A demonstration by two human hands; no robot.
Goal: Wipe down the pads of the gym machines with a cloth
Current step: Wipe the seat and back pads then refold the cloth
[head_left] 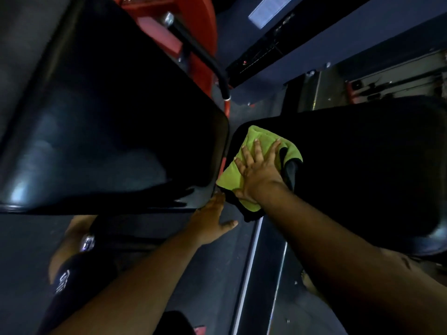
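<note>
From the head camera I see my right hand [257,172] lying flat, fingers spread straight, pressing the yellow-green microfibre cloth [244,163] onto the left end of the black seat pad [362,170]. My left hand [212,220] is open, its fingertips touching the lower right corner of the glossy black back pad [101,122]. The red machine frame [193,39] stands behind that pad.
</note>
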